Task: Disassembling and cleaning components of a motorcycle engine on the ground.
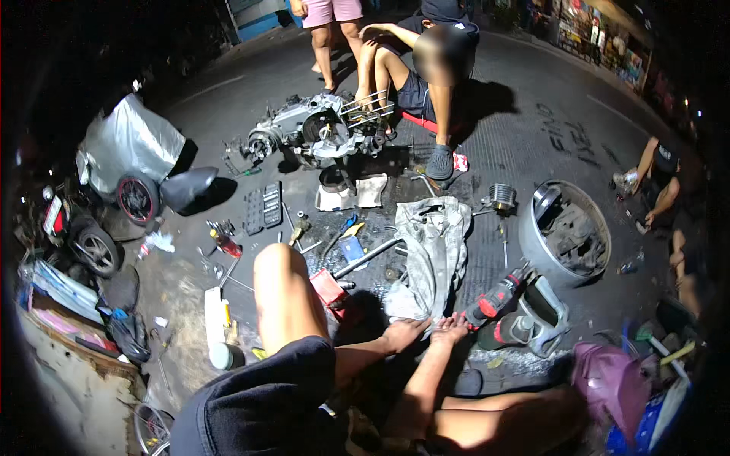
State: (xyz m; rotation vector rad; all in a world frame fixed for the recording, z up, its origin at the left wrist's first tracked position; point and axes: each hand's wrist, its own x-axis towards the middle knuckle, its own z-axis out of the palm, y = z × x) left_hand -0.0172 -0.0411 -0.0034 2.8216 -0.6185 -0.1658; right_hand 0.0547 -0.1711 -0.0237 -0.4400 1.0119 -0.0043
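A grey, stained pair of cloth trousers lies spread on the pavement in front of me. At its near end is my left hand, back upward, fingers stretched toward the right and touching or just beside the cloth. Close by on the right, my right hand is turned palm up with its fingers slightly curled and apart, and no object shows in it. A red and black cordless power tool lies just beyond my right fingertips. Beside it stands a cut-open grey plastic jug.
Ahead, a partly dismantled engine rests near a seated person. A round metal basin holds dark parts at right. Left lie a socket case, a red box and a long metal bar. Parked motorcycles stand far left.
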